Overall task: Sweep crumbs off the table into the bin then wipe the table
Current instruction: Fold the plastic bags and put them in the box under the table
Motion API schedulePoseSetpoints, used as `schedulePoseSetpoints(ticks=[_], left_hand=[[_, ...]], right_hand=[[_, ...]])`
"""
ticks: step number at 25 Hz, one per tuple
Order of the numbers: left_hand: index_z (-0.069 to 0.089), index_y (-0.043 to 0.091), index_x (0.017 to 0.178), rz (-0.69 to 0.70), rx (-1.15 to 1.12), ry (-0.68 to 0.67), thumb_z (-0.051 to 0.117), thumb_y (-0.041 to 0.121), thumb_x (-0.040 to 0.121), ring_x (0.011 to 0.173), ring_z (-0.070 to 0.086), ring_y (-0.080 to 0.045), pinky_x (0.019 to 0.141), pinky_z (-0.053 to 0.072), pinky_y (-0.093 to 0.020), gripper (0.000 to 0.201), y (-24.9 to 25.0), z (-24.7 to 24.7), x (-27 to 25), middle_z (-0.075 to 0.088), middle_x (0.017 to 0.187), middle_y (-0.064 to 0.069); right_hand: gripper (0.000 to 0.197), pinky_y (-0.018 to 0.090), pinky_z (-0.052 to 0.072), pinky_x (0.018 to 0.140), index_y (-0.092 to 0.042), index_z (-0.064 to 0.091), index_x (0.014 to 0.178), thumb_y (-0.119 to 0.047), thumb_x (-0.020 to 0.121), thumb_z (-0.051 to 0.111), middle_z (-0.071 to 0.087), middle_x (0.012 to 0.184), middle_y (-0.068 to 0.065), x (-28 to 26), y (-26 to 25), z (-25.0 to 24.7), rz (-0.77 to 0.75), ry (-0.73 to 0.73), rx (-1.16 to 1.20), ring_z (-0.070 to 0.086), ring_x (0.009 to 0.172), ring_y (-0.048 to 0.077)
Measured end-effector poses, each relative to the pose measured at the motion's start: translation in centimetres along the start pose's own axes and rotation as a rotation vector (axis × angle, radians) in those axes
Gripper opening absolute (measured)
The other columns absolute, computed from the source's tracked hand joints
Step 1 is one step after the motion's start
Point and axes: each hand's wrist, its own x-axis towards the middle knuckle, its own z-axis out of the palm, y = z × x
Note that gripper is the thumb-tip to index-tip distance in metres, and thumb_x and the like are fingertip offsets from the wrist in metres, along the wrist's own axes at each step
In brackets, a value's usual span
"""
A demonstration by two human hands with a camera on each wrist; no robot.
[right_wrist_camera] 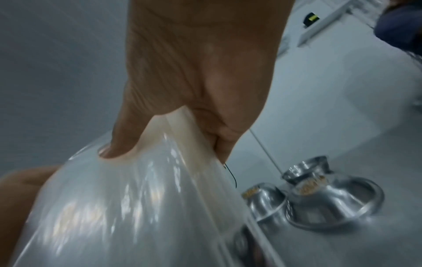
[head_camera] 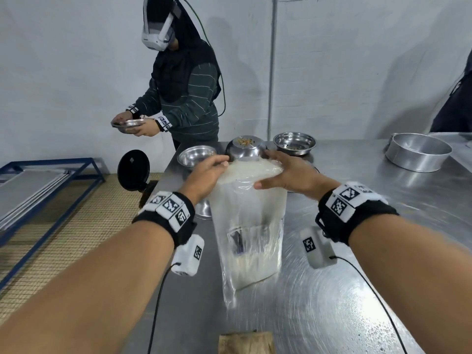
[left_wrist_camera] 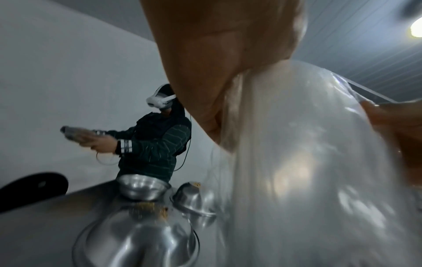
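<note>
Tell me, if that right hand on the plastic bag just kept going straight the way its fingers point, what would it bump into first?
Probably the upturned steel bowl with crumbs on its base. The right hand grips the clear plastic bag at its top, fingertips pointing away and slightly left, just short of that bowl. Whether they already touch it is unclear.

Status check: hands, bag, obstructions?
Left hand and right hand both grip the clear plastic bag top. Bag upright on table. Steel bowls crowd behind.
</note>
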Motion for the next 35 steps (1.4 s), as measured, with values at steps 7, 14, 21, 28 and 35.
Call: schedulePoseSetpoints(ticks=[7, 14, 21, 28, 35], left_hand=[[0.050, 0.027, 0.130, 0.147, -0.179, 0.415, 0.050, 0.067, 0.080, 0.121, 0.053, -0.013, 0.105, 0.043, -0.037, 0.064, -4.1, 4.0, -2.0, 0.056, 0.129, 0.005], [0.040, 0.021, 0.143, 0.101, -0.213, 0.359, 0.044, 0.071, 0.078, 0.124, 0.051, -0.016, 0.107, 0.042, -0.034, 0.082, -5.0, 5.2, -3.0, 0.053, 0.137, -0.002], [0.034, 0.012, 0.145, 0.134, -0.198, 0.403, 0.046, 0.043, 0.094, 0.106, 0.058, 0.009, 0.098, 0.046, -0.021, 0.061, -6.4, 7.7, -5.4, 0.060, 0.112, 0.030], [0.046, 0.021, 0.129, 0.089, -0.156, 0.475, 0.049, 0.036, 0.099, 0.111, 0.059, -0.012, 0.102, 0.047, -0.037, 0.034, -5.0, 8.2, -6.6, 0.061, 0.120, 0.002], [0.046, 0.019, 0.133, 0.066, -0.099, 0.523, 0.049, 0.039, 0.099, 0.105, 0.058, -0.009, 0.092, 0.044, -0.026, 0.040, -1.3, 5.6, -10.4, 0.060, 0.114, 0.008]], right_hand=[[0.092, 0.036, 0.053, 0.094, -0.022, 0.038, 0.143, -0.041, 0.066, 0.084, 0.059, 0.128, -0.003, -0.9, 3.3, 5.3, -0.014, 0.314, 0.550, 0.061, 0.112, 0.012], [0.079, 0.043, 0.055, 0.091, -0.021, 0.050, 0.132, -0.053, 0.067, 0.081, 0.065, 0.122, 0.001, -1.2, 3.9, 5.8, -0.042, 0.224, 0.592, 0.065, 0.108, 0.016], [0.057, 0.023, 0.056, 0.078, -0.024, 0.038, 0.140, -0.037, 0.090, 0.064, 0.062, 0.118, -0.008, -4.1, 4.8, 9.0, -0.083, 0.350, 0.550, 0.064, 0.104, 0.007], [0.037, 0.023, 0.054, 0.081, -0.027, 0.048, 0.126, -0.039, 0.093, 0.058, 0.063, 0.106, -0.013, -5.8, 4.0, 9.1, -0.069, 0.492, 0.479, 0.062, 0.094, -0.001], [0.050, 0.034, 0.054, 0.093, -0.021, 0.044, 0.136, -0.041, 0.093, 0.058, 0.062, 0.118, -0.005, -8.3, 0.0, 8.5, -0.089, 0.438, 0.495, 0.062, 0.106, 0.011]])
